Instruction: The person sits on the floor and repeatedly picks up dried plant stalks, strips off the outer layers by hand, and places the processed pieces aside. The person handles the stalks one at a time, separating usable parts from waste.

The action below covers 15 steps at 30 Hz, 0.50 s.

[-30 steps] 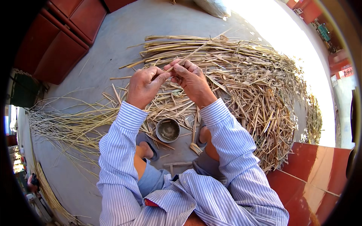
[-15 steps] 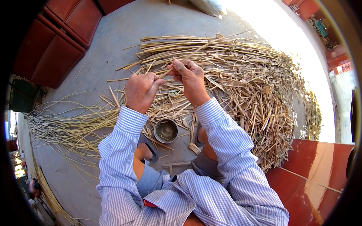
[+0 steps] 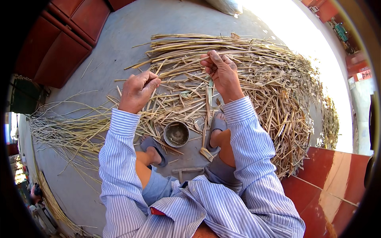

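My left hand (image 3: 139,91) is closed in a pinch at the near left edge of the stalk heap. My right hand (image 3: 224,77) is farther out and to the right, its thumb and fingers pinched on a thin dry stalk (image 3: 189,68). That straw-coloured stalk slants down leftward toward my left fingers, which seem to grip its other end; the exact contact blends into the heap behind. Beneath both hands spreads a heap of dry stalks and leaf husks (image 3: 274,103). Between my feet sits a round metal bowl (image 3: 166,139) with murky liquid inside.
Long thin twigs (image 3: 75,129) fan out on the concrete floor at the left. Dark red padded seats (image 3: 59,55) stand at the far left, and a red panel (image 3: 313,174) lies at the lower right. A pale sack (image 3: 225,5) rests at the top.
My hands have moved apart: the left toward the left and slightly nearer, the right toward the right and farther out. More of the stalk between them shows.
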Each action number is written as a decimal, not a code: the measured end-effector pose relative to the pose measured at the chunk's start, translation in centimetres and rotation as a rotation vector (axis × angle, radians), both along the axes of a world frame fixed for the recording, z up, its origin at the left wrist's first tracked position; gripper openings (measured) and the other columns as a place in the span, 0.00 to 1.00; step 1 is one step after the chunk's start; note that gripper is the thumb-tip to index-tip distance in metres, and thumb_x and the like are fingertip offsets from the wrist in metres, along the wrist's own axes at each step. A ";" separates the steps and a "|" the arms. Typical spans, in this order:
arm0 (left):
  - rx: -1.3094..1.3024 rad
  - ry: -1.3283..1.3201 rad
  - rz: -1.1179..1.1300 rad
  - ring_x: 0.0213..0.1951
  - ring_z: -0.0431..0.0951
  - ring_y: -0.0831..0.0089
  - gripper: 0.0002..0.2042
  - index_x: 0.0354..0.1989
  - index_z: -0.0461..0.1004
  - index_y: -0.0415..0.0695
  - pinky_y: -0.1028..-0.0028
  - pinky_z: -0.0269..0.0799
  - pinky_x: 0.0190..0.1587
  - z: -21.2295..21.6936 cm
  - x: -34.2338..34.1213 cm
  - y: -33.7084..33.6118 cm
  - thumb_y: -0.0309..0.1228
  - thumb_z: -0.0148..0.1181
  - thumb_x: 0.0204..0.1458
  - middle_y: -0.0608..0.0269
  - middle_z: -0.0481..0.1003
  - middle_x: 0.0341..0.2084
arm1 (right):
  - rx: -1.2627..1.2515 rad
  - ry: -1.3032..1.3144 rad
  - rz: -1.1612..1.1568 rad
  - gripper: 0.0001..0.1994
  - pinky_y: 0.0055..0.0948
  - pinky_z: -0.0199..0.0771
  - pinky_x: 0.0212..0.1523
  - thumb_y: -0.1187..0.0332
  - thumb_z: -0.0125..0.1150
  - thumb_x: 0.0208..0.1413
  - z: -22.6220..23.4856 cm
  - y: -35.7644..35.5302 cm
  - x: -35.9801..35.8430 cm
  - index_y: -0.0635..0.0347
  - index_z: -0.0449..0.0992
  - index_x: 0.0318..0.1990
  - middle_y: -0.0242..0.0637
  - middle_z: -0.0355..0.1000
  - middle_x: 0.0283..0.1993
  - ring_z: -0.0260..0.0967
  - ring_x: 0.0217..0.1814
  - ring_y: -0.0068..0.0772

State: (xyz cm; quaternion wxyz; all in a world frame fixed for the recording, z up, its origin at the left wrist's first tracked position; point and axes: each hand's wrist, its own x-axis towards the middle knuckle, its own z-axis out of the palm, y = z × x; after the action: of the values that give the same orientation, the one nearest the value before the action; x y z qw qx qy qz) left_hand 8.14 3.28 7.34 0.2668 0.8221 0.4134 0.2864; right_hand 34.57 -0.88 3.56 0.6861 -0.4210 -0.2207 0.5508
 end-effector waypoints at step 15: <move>-0.596 -0.207 -0.092 0.26 0.76 0.80 0.10 0.35 0.79 0.35 0.79 0.72 0.30 -1.5 4.6 -0.3 0.31 0.62 0.57 0.61 0.80 0.26 | 0.008 -0.140 0.211 0.12 0.22 0.76 0.41 0.63 0.60 0.62 0.8 -0.5 0.4 0.64 0.75 0.44 0.39 0.79 0.40 0.77 0.39 0.27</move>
State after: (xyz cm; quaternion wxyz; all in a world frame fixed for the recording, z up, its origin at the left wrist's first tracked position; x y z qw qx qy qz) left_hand 12.77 2.94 5.89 0.5493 0.6920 0.4123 0.2223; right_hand 34.96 -1.36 4.39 0.6088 -0.4302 -0.3131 0.5884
